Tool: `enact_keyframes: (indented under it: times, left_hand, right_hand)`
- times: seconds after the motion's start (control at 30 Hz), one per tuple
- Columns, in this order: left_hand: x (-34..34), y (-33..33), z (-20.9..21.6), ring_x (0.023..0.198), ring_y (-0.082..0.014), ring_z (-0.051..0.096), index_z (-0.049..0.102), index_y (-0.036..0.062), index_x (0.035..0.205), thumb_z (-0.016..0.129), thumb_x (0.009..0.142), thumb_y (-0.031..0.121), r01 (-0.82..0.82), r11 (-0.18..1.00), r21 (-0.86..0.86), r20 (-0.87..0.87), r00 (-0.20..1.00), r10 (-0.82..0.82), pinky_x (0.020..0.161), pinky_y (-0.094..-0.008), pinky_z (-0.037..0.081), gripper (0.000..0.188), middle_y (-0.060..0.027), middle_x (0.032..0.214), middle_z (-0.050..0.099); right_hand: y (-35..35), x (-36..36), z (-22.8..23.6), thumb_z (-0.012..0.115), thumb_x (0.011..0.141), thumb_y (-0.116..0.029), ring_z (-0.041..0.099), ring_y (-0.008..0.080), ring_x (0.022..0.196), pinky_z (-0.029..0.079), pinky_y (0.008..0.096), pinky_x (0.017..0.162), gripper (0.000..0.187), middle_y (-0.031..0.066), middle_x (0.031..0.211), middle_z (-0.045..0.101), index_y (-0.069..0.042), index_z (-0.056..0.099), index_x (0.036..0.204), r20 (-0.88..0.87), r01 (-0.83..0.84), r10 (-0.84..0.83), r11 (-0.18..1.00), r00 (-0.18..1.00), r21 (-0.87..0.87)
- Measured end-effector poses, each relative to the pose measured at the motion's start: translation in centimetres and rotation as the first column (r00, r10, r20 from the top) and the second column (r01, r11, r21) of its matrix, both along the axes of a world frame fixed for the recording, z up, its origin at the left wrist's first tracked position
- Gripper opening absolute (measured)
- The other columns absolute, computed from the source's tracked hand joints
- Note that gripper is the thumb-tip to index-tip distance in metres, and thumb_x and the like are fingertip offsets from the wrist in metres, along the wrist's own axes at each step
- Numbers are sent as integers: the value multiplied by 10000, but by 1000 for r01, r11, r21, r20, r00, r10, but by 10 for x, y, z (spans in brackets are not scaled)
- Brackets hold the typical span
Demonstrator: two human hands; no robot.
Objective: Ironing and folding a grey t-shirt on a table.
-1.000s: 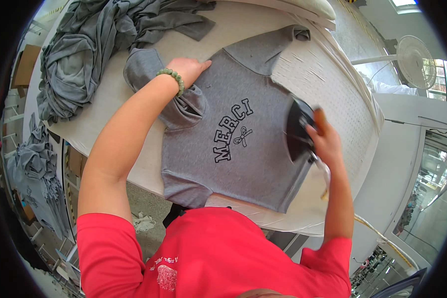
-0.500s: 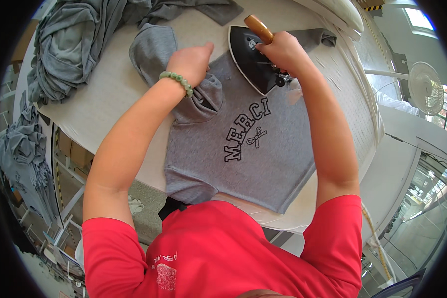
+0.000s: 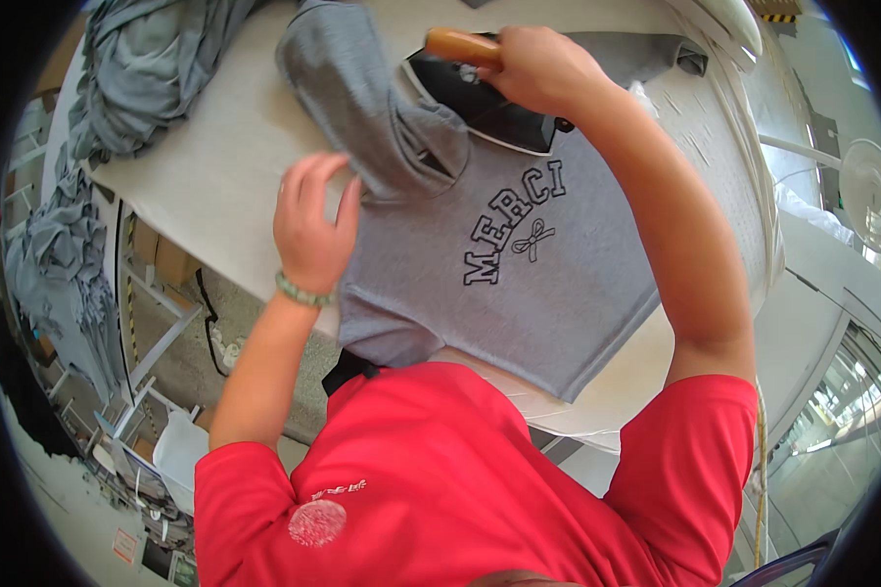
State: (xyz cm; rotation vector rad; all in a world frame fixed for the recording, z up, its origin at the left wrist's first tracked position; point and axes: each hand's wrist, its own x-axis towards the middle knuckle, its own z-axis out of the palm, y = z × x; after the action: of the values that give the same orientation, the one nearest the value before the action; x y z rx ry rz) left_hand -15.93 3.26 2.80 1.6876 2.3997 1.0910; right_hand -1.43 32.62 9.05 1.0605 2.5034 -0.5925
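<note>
Gray hoodie (image 3: 519,313) lies spread on wht padded table (image 3: 215,166), hood (image 3: 352,93) out toward upper L. Pile of gray garments (image 3: 157,78) at table's far L, apart from hoodie. Blk iron (image 3: 475,106) over hoodie's far shoulder; can't tell if sole touches. Outlined letter print (image 3: 507,205) w/ bow (image 3: 533,239) on chest, just below iron. R hand (image 3: 546,68) wrapped round iron's brn handle (image 3: 458,46). L hand (image 3: 313,220): nothing held, fingers loosely bent, thumb apart, near hood, contact unclear. Grn bead bracelet (image 3: 303,292) on L wrist.
</note>
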Motion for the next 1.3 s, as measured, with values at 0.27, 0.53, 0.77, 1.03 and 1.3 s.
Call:
enact_keyframes:
  times: [0.27, 0.53, 0.77, 1.03, 1.3]
  left_hand:
    - [24, -146, 9, 875, -180, 721, 712, 15, 1169, 768, 973, 148, -179, 856, -486, 514, 733, 445, 781, -315, 581, 243, -100, 1043, 750]
    - [35, -160, 4, 784, -217, 748, 740, 55, 1085, 738, 978, 284, -106, 865, -490, 535, 747, 395, 715, -360, 579, 253, -103, 924, 779]
    - [38, -202, 4, 753, -236, 759, 735, 51, 1123, 747, 980, 301, -139, 845, -517, 613, 628, 479, 708, -363, 586, 287, -113, 888, 790]
    - [61, -227, -1, 777, -273, 730, 730, 32, 1022, 760, 967, 285, 54, 877, -477, 675, 662, 326, 732, -391, 572, 261, -104, 887, 759]
    - [62, -238, -2, 668, -128, 626, 706, 37, 933, 750, 956, 170, 60, 882, -467, 776, 507, 376, 642, -301, 517, 142, -37, 798, 681]
  right_hand:
    - [-60, 94, 7, 737, 925, -432, 757, 334, 799, 561, 451, 734, 497, 198, 848, 745, 49, 736, 1048, 43, 550, -548, 831, 835, -85]
    - [-220, 117, 15, 790, 911, -369, 757, 432, 987, 580, 493, 840, 636, 290, 1036, 757, 4, 617, 1395, -69, 418, -431, 896, 900, -149]
    - [-290, 16, 26, 763, 940, -407, 714, 500, 982, 563, 560, 852, 616, 303, 1016, 744, -15, 589, 1383, -113, 112, -131, 980, 985, -165]
    - [-271, -16, 15, 739, 957, -386, 723, 466, 1012, 558, 536, 885, 439, 275, 1023, 757, 0, 693, 1161, -30, 362, -361, 932, 932, 10]
    - [-249, -9, 13, 720, 963, -334, 722, 451, 1026, 561, 522, 892, 394, 259, 1039, 759, -19, 677, 1195, 20, 94, -93, 992, 996, -86]
